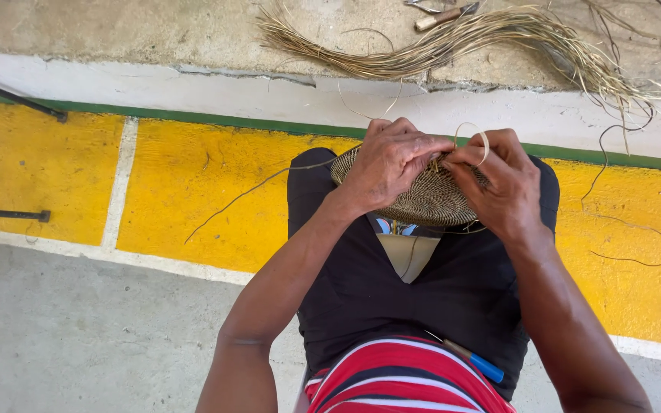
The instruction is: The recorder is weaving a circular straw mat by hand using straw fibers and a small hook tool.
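Head view looks down on a seated person's lap, where a round woven basket piece [430, 197] rests on the knees, over black trousers [361, 283]. Left hand [388, 164] curls over the upper left rim, fingers pressed down on the weave. Right hand [503, 183] grips the right rim and pinches a pale fibre strand [482, 139] that loops up above the knuckles. A thin loose strand [246, 195] trails off left across the yellow painted floor [193, 183]. A bundle of dry fibre [460, 42] lies on the concrete ledge [116, 30] near its far edge, with a small tool [441, 15] beside it. A blue pen [476, 361] lies at the waist. The piece looks light, fairly stiff yet springy; the rim seems the safest hold, as loose strands would likely snap or slip.
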